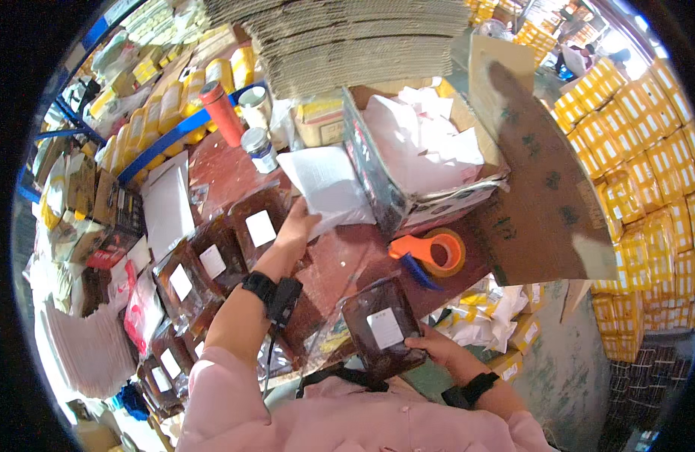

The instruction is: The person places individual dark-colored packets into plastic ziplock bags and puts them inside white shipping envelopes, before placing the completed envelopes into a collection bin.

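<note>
My right hand (435,344) holds a dark brown plastic-wrapped pack (359,322) by its lower right edge, thumb on top beside the white label (386,329). The pack is tilted above the table's near edge. Farther forward, my left hand (295,230) touches the left edge of a stack of white printed sheets (333,183); whether its fingers grip a sheet cannot be told. Just left of that hand lies another labelled brown pack (259,212). Several more such packs (184,282) run down the table's left side.
An orange tape dispenser (424,248) lies on the red table (339,265). Behind it stands an open carton (387,198) of white papers, its cardboard flap (542,226) reaching right. A red bottle (222,113) and jars (259,148) stand at the back. Yellow-taped boxes (635,141) are stacked right.
</note>
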A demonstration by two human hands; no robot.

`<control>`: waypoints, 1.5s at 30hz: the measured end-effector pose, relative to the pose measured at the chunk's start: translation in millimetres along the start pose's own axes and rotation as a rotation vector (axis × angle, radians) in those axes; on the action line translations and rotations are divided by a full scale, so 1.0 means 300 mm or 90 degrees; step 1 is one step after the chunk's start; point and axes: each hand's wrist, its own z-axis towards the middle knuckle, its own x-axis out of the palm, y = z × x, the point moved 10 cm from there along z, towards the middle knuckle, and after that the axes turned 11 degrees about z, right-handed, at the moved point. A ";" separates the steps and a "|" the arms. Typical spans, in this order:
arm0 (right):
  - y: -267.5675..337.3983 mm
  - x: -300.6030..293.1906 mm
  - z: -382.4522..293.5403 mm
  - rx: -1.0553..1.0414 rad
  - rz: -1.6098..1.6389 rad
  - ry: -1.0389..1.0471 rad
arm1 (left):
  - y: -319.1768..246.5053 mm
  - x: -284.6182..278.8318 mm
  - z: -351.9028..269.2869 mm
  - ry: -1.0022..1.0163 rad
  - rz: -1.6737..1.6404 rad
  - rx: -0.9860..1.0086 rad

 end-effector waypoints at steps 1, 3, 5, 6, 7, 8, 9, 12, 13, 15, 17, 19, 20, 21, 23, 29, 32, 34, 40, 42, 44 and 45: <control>0.083 0.091 -0.064 0.005 -0.022 -0.023 | 0.012 -0.003 -0.047 0.023 0.046 0.031; 0.026 0.001 0.012 -0.022 -0.021 -0.034 | 0.011 0.024 -0.190 0.010 0.128 -0.068; 0.113 0.107 0.000 -0.083 -0.052 0.011 | -0.012 0.015 -0.367 0.018 0.234 -0.093; 0.132 0.144 0.004 -0.073 -0.064 -0.003 | 0.024 0.012 -0.446 0.045 0.267 -0.104; 0.145 0.173 0.000 -0.063 -0.075 -0.023 | 0.067 0.023 -0.524 0.079 0.295 -0.117; 0.149 0.177 0.032 -0.088 -0.052 0.004 | 0.074 0.041 -0.587 0.102 0.210 -0.083; 0.172 0.244 0.033 -0.072 -0.018 0.044 | 0.101 0.032 -0.657 0.073 0.153 -0.159; 0.171 0.265 0.101 -0.023 -0.003 -0.008 | 0.159 -0.008 -0.792 0.059 0.176 -0.213; 0.185 0.299 0.127 -0.019 0.002 -0.014 | 0.144 0.004 -0.826 0.089 0.059 -0.244; 0.250 0.364 0.157 -0.090 -0.060 0.027 | 0.108 0.013 -0.877 0.119 -0.052 -0.249; 0.337 0.352 0.172 -0.192 -0.281 -0.046 | 0.063 -0.011 -0.923 0.111 -0.042 -0.235; 0.393 0.387 0.161 -0.231 -0.393 -0.104 | 0.035 -0.047 -0.971 0.078 -0.089 -0.195; 0.413 0.394 0.175 -0.219 -0.562 -0.114 | 0.019 -0.072 -1.002 0.045 -0.070 -0.190; 0.431 0.408 0.184 -0.210 -0.730 -0.121 | 0.032 -0.091 -1.030 0.037 -0.072 -0.188; 0.425 0.442 0.177 -0.199 -0.794 -0.078 | 0.049 -0.128 -1.081 0.008 -0.072 -0.144; 0.457 0.440 0.160 -0.298 -0.855 -0.128 | 0.008 -0.245 -1.181 -0.089 -0.066 -0.177; 0.434 0.493 0.135 -0.282 -0.933 -0.112 | -0.036 -0.377 -1.243 -0.204 -0.040 -0.155; 0.408 0.527 0.123 -0.217 -1.022 -0.118 | -0.051 -0.476 -1.270 -0.254 -0.027 -0.131; 0.391 0.556 0.158 -0.187 -0.984 -0.110 | -0.153 -0.746 -1.341 -0.428 0.092 -0.072; 0.397 0.539 0.176 -0.167 -1.016 -0.129 | -0.147 -0.841 -1.380 -0.493 0.129 -0.076; 0.420 0.583 0.147 -0.185 -1.017 -0.159 | -0.133 -0.943 -1.440 -0.559 0.192 -0.110; 0.441 0.594 0.125 -0.204 -1.015 -0.196 | -0.134 -0.991 -1.460 -0.582 0.251 -0.134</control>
